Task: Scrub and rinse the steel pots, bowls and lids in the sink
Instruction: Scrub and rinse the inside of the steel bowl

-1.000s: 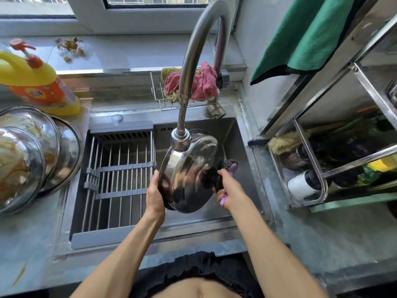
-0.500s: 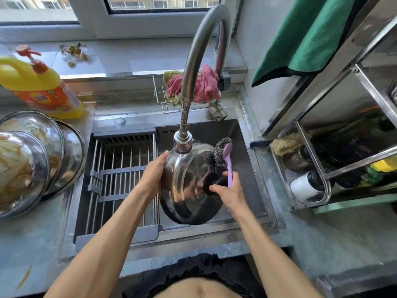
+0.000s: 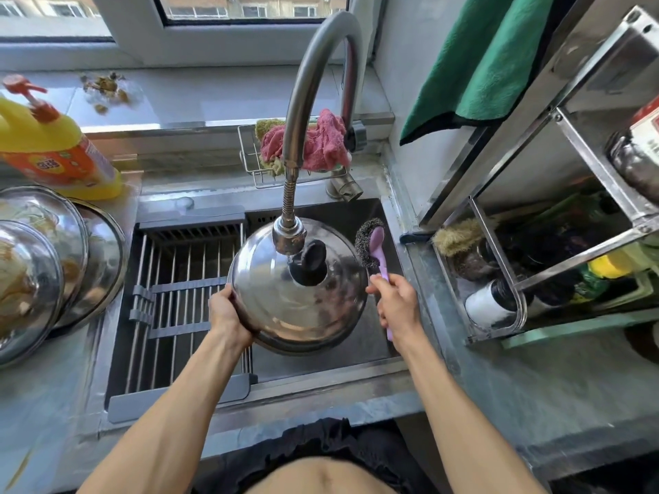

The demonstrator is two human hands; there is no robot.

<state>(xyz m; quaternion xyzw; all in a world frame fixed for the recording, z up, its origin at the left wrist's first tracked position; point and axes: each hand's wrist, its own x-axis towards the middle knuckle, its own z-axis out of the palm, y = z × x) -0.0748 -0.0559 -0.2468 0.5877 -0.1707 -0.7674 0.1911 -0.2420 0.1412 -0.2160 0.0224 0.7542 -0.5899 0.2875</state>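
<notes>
Lid under the faucet, scrubber waiting at its right edge.

The sink (image 3: 360, 354) gives me open room only on its right half; the drying rack (image 3: 185, 297) fills the left. I hold the steel lid (image 3: 303, 315) dome up, knob under the faucet head (image 3: 289, 234). My left hand (image 3: 228, 317) curls its grip round the lid's near-left rim. My right hand (image 3: 399, 308), just beside the right rim, is closed round the purple scrubber (image 3: 374, 249), whose long handle points away from me with the steel wool at the far end. I judge the coming stroke goes leftward across the dome.
</notes>
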